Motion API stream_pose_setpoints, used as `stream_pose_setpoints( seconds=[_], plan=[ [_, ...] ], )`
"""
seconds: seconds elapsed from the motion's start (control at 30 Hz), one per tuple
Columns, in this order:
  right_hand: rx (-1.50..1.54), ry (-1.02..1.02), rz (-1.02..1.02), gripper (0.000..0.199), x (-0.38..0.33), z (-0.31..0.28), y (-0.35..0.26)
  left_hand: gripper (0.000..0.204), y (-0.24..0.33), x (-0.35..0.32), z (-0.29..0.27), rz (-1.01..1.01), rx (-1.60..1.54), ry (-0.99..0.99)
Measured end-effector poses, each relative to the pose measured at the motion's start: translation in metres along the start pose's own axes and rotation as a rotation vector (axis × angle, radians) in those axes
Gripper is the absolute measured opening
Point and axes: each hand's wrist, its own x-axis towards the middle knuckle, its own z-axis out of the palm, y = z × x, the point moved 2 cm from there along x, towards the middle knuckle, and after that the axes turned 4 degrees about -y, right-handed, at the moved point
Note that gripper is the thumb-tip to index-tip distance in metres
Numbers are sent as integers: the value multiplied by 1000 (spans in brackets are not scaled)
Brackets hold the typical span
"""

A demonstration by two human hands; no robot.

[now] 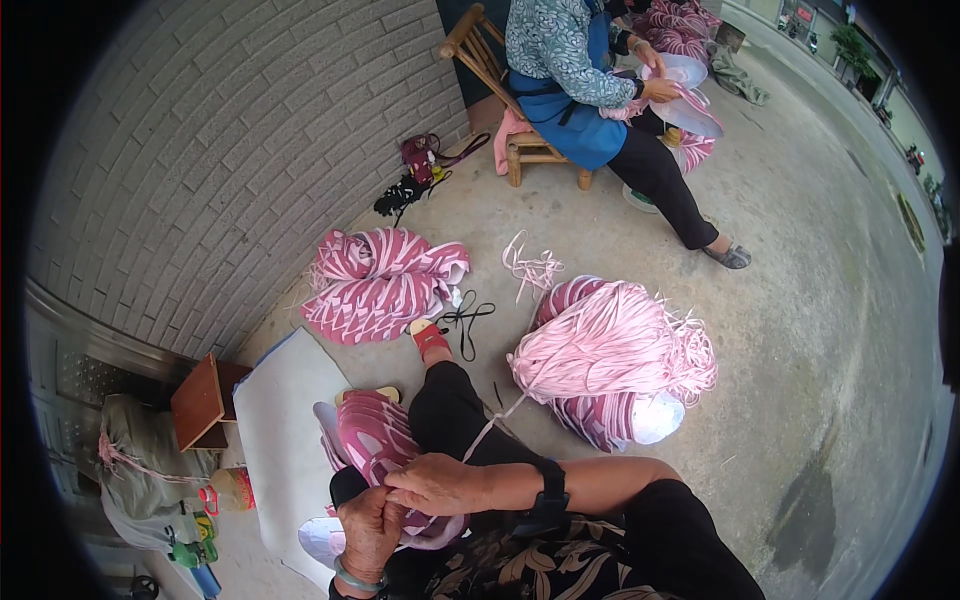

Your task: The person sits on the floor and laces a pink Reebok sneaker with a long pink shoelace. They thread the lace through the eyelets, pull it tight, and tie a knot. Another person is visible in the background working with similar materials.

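My left hand [368, 530] and my right hand [437, 485] meet over my lap, fingers closed and pressed together. What they pinch is hidden between the fingertips. Just beneath them lies a stack of pink-and-white striped, sole-shaped pieces [372, 430], with pale flat ends sticking out. A thin pink fabric strip [497, 420] runs from a large heap of loose pink strips [605, 340] and disappears behind my right wrist. That heap rests on another striped bundle [590, 420] on the ground at my right.
More striped bundles [385, 285] lie ahead near the brick wall [230, 140]. A co-worker [570, 100] sits on a bamboo chair [535, 150], handling similar pieces. At left are a pale board [290, 440], a brown wooden stool [208, 400] and a bottle [232, 490].
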Motion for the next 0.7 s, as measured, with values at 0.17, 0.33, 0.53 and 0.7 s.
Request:
stream_pose_setpoints(
  seconds=[0.17,0.33,0.53,0.7],
  plan=[
    [126,-8,25,12,5,6,5,16,-5,-5,-5,17,174,16],
    [-30,45,59,10,13,17,19,15,-30,-15,-3,-18,128,148],
    [9,20,99,10,10,32,36,13,-97,-39,16,-352,-288,278],
    [-37,-71,84,10,6,32,43,33,-103,-41,28,-398,-404,151]
  ],
)
